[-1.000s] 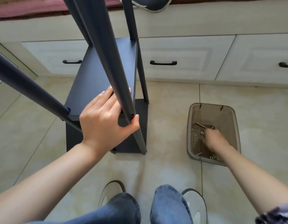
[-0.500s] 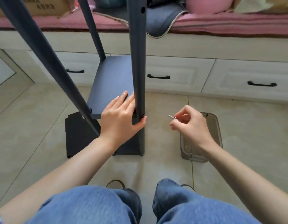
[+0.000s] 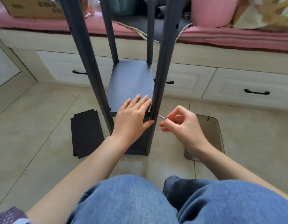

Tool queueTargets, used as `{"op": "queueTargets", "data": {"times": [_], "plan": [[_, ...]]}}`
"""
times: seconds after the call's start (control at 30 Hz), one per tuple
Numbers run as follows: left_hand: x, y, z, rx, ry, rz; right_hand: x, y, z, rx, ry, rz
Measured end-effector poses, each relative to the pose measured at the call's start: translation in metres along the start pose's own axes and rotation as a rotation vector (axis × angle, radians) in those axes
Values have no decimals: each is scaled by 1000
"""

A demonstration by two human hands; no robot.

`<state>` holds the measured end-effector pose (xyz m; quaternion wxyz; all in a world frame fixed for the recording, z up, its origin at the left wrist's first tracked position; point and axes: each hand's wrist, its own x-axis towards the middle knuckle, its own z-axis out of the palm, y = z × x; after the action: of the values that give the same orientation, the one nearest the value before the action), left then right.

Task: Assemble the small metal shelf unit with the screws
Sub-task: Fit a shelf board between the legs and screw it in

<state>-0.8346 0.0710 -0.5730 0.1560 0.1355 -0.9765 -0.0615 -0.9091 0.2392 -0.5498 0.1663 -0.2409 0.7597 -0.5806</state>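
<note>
The dark metal shelf unit stands on the tiled floor, its near right post (image 3: pixel 164 70) rising past the camera. A dark shelf panel (image 3: pixel 132 81) sits between the posts. My left hand (image 3: pixel 132 117) lies flat on the panel's front right corner, the thumb hooked under its front edge beside the post. My right hand (image 3: pixel 180 125) pinches a silver screw (image 3: pixel 161 117) whose tip touches a hole in the near right post at shelf height.
A loose dark shelf panel (image 3: pixel 85 133) lies flat on the floor to the left. A translucent brown bin (image 3: pixel 219 135) stands behind my right wrist. White drawers (image 3: pixel 245 88) and a pink-cushioned bench (image 3: pixel 237 36) run across the back. My knees fill the bottom.
My right hand left the bin holding a screw and brought it up to the hole in the near right post. My left hand stayed on the shelf panel's corner.
</note>
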Motion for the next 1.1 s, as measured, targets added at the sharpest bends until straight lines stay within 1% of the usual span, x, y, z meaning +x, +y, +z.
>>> {"op": "queueTargets", "data": {"times": [0.13, 0.4, 0.57, 0.63, 0.67, 0.77, 0.83, 1.03, 1.1], "plan": [[-6, -5, 2, 19, 22, 28, 2, 4, 5, 30, -5, 10], [-9, -8, 7, -16, 127, 44, 3, 11, 8, 88, 8, -33], [-10, -6, 7, -55, 123, 36, 3, 16, 7, 81, -12, -44], [-9, 0, 4, -146, 142, -32, 3, 18, 6, 89, -14, -48], [-10, 5, 2, -242, 183, -96, 4, 18, 6, 95, -12, -47], [-16, 16, -6, -586, 425, -281, 6, 18, 9, 82, -16, -38], [-21, 19, -11, -691, 522, -323, 8, 18, 10, 69, -17, -35], [-30, 20, -10, -791, 503, -377, 10, 19, 11, 75, -12, -32], [-31, 21, -9, -899, 431, -460, 9, 19, 11, 77, -9, -33]]}}
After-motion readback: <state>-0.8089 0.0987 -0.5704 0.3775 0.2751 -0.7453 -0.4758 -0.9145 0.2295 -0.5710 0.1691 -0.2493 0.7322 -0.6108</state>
